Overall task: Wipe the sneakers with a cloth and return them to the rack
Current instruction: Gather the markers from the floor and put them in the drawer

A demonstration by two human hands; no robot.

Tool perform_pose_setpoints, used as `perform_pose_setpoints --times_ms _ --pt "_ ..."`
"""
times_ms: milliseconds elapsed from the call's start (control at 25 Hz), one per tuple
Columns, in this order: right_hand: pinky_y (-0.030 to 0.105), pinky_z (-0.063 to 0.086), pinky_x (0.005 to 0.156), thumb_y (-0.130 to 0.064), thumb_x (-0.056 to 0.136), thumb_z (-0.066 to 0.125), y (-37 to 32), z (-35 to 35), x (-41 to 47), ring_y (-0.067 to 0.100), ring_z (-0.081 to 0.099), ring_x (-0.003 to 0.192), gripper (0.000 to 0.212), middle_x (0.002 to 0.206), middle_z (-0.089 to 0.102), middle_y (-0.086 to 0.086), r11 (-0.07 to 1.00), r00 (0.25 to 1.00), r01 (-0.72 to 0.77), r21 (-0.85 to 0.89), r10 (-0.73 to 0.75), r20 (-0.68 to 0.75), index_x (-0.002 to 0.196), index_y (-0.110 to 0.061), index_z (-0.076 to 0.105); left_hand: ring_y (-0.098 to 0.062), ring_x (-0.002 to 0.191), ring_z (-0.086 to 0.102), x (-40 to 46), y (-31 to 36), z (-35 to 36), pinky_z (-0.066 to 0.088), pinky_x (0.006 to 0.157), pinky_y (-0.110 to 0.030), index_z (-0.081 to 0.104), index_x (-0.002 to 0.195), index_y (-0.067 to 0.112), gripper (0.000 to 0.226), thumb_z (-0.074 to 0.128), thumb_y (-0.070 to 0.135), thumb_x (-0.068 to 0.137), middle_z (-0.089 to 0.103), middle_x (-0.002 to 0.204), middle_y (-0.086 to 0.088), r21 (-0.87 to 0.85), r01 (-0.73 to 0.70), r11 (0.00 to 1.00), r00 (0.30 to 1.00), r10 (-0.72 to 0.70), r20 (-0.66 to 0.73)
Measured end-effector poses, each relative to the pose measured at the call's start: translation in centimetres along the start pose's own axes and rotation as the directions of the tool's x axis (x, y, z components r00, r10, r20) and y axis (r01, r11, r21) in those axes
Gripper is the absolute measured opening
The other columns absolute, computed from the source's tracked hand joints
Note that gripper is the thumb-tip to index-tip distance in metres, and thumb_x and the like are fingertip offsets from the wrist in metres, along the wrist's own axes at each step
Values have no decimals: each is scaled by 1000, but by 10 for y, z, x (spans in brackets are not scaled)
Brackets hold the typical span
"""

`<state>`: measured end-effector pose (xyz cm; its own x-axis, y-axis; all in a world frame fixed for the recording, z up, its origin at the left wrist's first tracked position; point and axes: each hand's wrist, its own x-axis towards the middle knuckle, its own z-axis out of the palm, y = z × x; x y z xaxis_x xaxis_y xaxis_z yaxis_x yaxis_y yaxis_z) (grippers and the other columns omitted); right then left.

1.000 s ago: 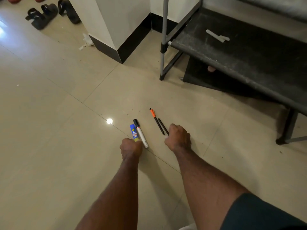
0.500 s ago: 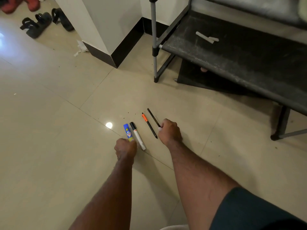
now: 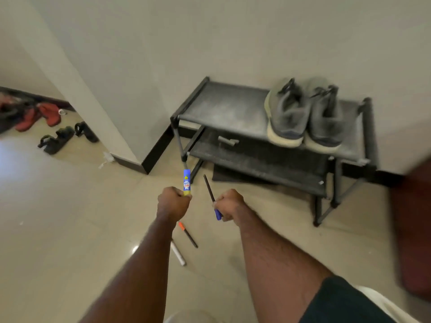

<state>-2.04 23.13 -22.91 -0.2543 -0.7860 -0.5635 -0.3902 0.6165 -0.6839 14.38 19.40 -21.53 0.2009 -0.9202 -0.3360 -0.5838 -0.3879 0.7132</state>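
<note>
Beige tile floor (image 3: 58,229) nearest holds a white marker (image 3: 178,253) and an orange-capped pen (image 3: 188,234), both lying between the forearms. Above them left hand (image 3: 173,201) grips a blue glue stick (image 3: 186,182) upright; right hand (image 3: 229,204) grips a black pen (image 3: 209,188) angled up-left. Farther back, grey sneakers (image 3: 305,113) sit side by side on the top shelf of the black rack (image 3: 224,108) against the wall, black sandals (image 3: 58,138) far left.

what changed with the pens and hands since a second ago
Both hands rose off the floor: the left hand lifted the blue glue stick, the right hand the thin black pen. The orange-capped pen and white marker stayed on the tiles.
</note>
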Motion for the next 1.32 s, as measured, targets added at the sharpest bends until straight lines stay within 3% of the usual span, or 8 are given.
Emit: perform_pose_setpoints --times_ms 200,360,600,720,840,960,1160,1320 --pt "28 50 51 -10 89 68 -19 -144 -111 19 56 57 12 75 63 15 963 991 131 238 -120 -62 77 -11 65 -26 66 65 -102 116 -15 49 60 -28 61 77 14 16 74 21 81 68 74 -9 -38 -284 958 956 286 71" --pt "26 53 49 -10 92 66 27 -247 -226 20 58 55 14 70 62 13 930 968 218 296 -167 -188 78 -11 61 -29 72 67 -210 190 10 59 73 -39 60 69 19 19 77 27 71 67 76 -5 -17 -442 897 882 437 177" --pt "26 57 51 -2 90 65 172 -386 -383 18 63 56 18 69 65 11 926 934 156 345 -25 -357 76 -9 57 -21 49 56 -404 263 117 51 55 -27 61 65 7 24 78 19 76 61 58 -6 -77 -656 751 643 609 465" --pt "26 55 47 -1 90 63 269 -436 -450 17 62 51 15 68 63 12 956 905 -19 293 141 -402 78 -7 58 -21 52 53 -496 256 187 48 57 -30 58 57 13 25 77 14 74 56 55 -6 -112 -687 718 526 597 606" --pt "18 44 38 -2 83 66 343 -464 -503 14 58 38 13 47 61 5 960 835 -256 110 277 -475 70 -2 66 -19 58 58 -551 231 244 51 63 -29 61 58 16 24 80 19 72 59 56 0 -73 -731 678 437 549 712" --pt "14 32 34 -9 76 68 414 -471 -529 11 47 28 18 46 60 4 875 729 -477 80 445 -520 59 -4 68 -21 78 68 -590 202 293 56 73 -30 65 67 18 16 79 25 71 70 77 -1 -7 -792 611 363 480 799" --pt "28 57 59 -14 71 68 472 -462 -483 23 70 62 15 73 74 13 836 626 -495 238 533 -570 75 -2 73 -30 95 68 -606 182 345 57 83 -37 67 94 14 25 67 32 77 70 104 -8 172 -881 440 383 452 806" --pt "37 62 74 -14 74 71 489 -455 -445 24 73 73 11 80 74 12 819 664 -536 205 558 -498 77 -3 73 -32 105 64 -605 172 380 51 80 -36 58 113 11 36 65 33 86 63 116 -12 309 -917 251 389 406 827"
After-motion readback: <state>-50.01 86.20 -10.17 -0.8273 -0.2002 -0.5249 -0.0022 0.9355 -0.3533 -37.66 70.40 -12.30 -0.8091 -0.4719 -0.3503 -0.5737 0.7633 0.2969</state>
